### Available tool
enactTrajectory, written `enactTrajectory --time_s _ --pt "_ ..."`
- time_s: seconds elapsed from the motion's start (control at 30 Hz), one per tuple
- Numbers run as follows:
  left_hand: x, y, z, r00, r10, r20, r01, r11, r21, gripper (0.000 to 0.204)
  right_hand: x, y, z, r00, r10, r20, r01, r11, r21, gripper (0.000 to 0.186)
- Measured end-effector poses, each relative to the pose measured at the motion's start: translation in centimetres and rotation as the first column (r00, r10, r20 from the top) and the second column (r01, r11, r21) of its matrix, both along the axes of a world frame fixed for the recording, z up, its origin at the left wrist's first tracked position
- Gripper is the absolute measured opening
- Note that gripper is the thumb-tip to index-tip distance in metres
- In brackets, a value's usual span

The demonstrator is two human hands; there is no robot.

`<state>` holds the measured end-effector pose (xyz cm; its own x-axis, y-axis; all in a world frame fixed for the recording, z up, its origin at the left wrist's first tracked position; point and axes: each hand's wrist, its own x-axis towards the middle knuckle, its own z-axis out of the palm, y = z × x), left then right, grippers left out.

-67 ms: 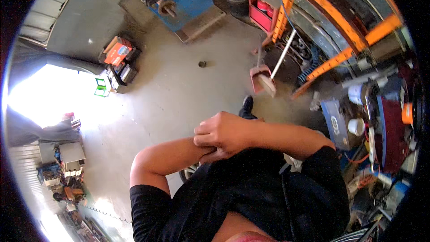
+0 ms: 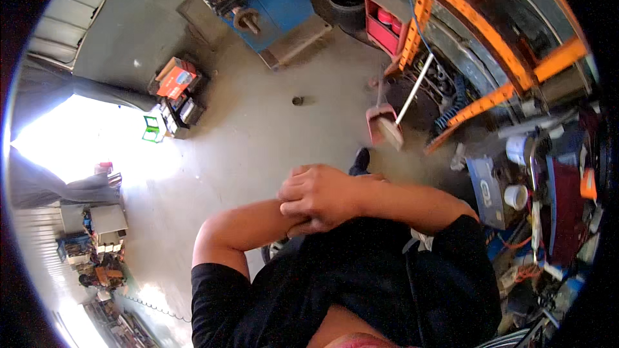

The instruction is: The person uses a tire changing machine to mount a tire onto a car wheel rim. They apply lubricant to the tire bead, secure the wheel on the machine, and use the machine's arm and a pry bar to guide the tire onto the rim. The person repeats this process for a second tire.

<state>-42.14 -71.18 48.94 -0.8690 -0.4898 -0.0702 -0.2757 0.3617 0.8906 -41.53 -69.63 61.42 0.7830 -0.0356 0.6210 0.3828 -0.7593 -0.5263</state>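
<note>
My arms are crossed in front of my black shirt (image 2: 374, 270). My right hand (image 2: 320, 194) lies over my left forearm (image 2: 255, 224), close to the wrist, its fingers curled onto the skin. Most of my left hand (image 2: 378, 178) is hidden behind the right forearm (image 2: 419, 205); only a sliver of skin shows past its upper edge, so its fingers cannot be made out. No tool or loose object shows in either hand.
A dark shoe (image 2: 362, 158) shows beyond my arms. On the concrete floor stands a small dark cup-like piece (image 2: 297, 100). A pink dustpan (image 2: 374, 125) and white-handled broom (image 2: 412, 93) are at right, near an orange frame (image 2: 477, 104). A blue machine (image 2: 280, 6) stands ahead.
The surroundings have shifted slightly down and to the right in the picture. My arms stay crossed, and the right hand remains on the left forearm with its fingers slightly shifted.
</note>
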Motion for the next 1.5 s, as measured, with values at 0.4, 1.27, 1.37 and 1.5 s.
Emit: enactTrajectory --time_s 0.4,1.27,1.37,1.5 --pt "0.6 -23.0 1.1 0.959 -0.22 0.178 0.232 0.972 -0.045 0.033 -3.8 -23.3 3.5 0.951 -0.276 0.141 0.266 0.96 0.085 0.042" --pt "-25.1 -128.0 -4.4 0.901 0.386 -0.199 -0.411 0.906 -0.103 0.036 -3.8 -52.5 -7.7 -0.51 -0.464 -0.724 0.228 -0.885 0.406 0.034" --pt "-25.9 -127.0 -5.9 0.901 0.43 -0.06 -0.398 0.873 0.282 0.039 0.8 -51.8 -8.1 -0.623 -0.324 -0.712 0.13 -0.94 0.314 0.034" --pt "-28.2 -125.9 -1.2 0.802 0.595 0.056 -0.562 0.783 -0.265 0.052 2.8 -52.7 -7.3 -0.658 -0.253 -0.71 0.07 -0.958 0.277 0.034"
